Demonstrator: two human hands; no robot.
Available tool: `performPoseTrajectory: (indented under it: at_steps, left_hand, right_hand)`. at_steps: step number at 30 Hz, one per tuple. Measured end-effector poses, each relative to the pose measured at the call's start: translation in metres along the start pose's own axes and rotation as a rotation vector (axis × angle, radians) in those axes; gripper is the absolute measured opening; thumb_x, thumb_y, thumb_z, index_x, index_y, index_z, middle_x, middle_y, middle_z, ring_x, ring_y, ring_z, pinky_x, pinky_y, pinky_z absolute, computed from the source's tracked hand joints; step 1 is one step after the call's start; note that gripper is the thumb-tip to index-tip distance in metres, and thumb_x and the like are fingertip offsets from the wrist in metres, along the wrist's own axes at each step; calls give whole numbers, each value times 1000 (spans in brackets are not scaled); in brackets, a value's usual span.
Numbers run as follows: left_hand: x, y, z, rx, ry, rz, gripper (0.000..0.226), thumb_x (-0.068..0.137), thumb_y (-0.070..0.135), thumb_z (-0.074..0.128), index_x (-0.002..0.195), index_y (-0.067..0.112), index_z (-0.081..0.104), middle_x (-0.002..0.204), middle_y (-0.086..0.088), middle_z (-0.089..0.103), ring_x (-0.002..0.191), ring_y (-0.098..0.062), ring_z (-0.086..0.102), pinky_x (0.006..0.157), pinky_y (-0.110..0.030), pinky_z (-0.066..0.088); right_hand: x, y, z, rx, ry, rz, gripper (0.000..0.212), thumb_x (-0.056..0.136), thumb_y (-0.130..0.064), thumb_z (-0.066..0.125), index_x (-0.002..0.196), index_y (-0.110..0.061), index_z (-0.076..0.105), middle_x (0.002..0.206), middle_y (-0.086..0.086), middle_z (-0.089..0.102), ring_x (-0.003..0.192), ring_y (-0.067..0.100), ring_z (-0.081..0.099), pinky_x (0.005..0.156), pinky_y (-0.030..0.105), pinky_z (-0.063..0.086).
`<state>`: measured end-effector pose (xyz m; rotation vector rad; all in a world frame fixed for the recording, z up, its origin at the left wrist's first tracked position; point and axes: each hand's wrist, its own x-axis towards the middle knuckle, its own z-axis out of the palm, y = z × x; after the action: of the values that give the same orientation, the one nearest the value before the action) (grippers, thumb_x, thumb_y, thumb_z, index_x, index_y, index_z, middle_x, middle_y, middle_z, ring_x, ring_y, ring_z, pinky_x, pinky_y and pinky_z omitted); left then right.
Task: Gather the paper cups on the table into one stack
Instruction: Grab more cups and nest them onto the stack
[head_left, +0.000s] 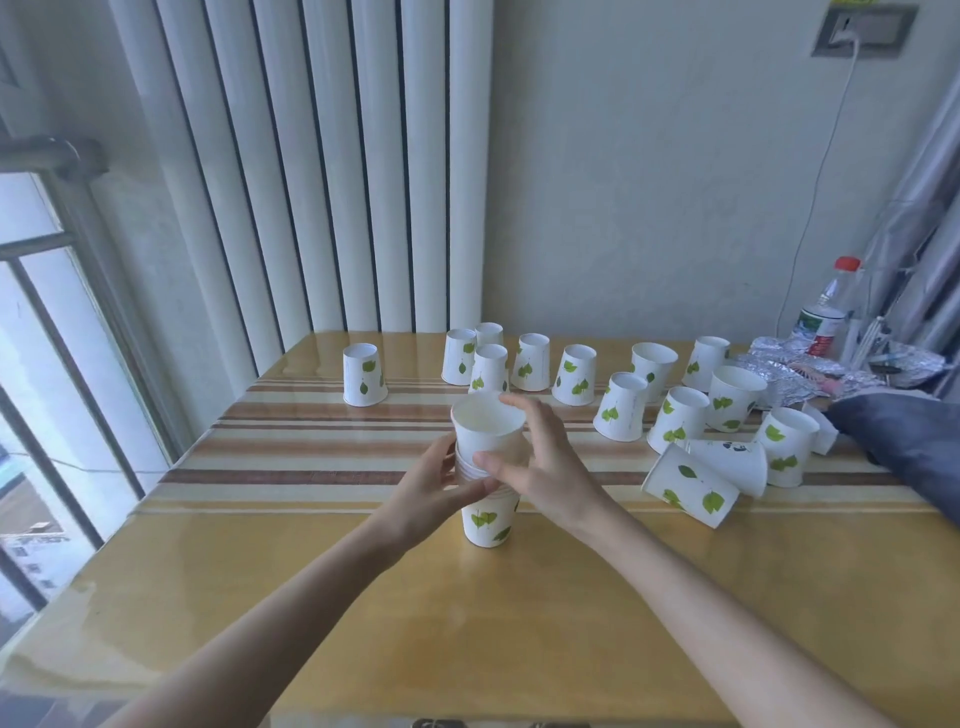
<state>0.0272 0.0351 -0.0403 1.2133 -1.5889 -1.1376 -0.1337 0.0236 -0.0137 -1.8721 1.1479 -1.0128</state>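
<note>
A stack of white paper cups (487, 519) with green leaf prints stands upright at the table's middle. My left hand (434, 486) grips the stack's middle from the left. My right hand (540, 457) holds the top cup (485, 423) from the right, thumb in front, fingers curled behind its rim. Several loose cups stand upside down in a row at the back, such as one at the far left (363, 374) and one near the centre (531, 362). On the right, upright cups (733, 397) cluster together and a cup (691, 486) lies on its side.
The wooden table (467, 623) has brown stripes across its middle. A plastic bottle (826, 317) with a red cap, crumpled foil (810, 366) and a dark grey cushion (904, 441) crowd the right back corner. A window lies to the left.
</note>
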Motion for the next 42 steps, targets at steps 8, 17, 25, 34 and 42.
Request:
performPoseTrajectory:
  at_steps: [8, 17, 25, 34, 42]
  left_hand:
    - [2, -6, 1, -18, 27, -20, 56, 78, 24, 74, 128, 21, 48, 125, 7, 63, 119, -7, 57, 104, -40, 45]
    - [30, -3, -63, 131, 45, -63, 57, 82, 39, 63, 132, 16, 49, 130, 8, 56, 106, 7, 55, 74, -6, 47]
    - [123, -44, -115, 146, 383, -204, 57, 86, 26, 65, 135, 10, 41, 125, 0, 49, 97, -14, 56, 70, -20, 40]
    - [189, -62, -146, 520, 605, -166, 73, 81, 32, 70, 141, 15, 31, 140, -14, 29, 113, -30, 53, 90, -40, 45]
    - [217, -70, -165, 785, 612, -393, 70, 74, 39, 73, 129, 6, 44, 133, -17, 27, 117, -38, 45, 93, -46, 48]
  right_hand:
    - [-4, 20, 19, -33, 1, 66, 60, 95, -42, 43, 148, -30, 18, 148, -17, 24, 140, 8, 20, 116, 36, 20]
    - [58, 38, -29, -42, -35, 234, 40, 93, -34, 51, 131, -21, 47, 131, -1, 50, 122, 11, 46, 95, 25, 34]
    - [162, 74, -7, -155, 66, 334, 49, 87, -28, 60, 128, -8, 41, 129, 7, 50, 105, 20, 50, 80, 27, 34]
    - [237, 106, 12, -217, 150, 383, 86, 79, -43, 66, 145, -15, 18, 140, 14, 31, 130, 32, 36, 91, 36, 35]
    - [244, 121, 15, -263, 153, 326, 66, 81, -39, 64, 137, -20, 33, 127, 8, 51, 114, 28, 51, 82, 36, 43]
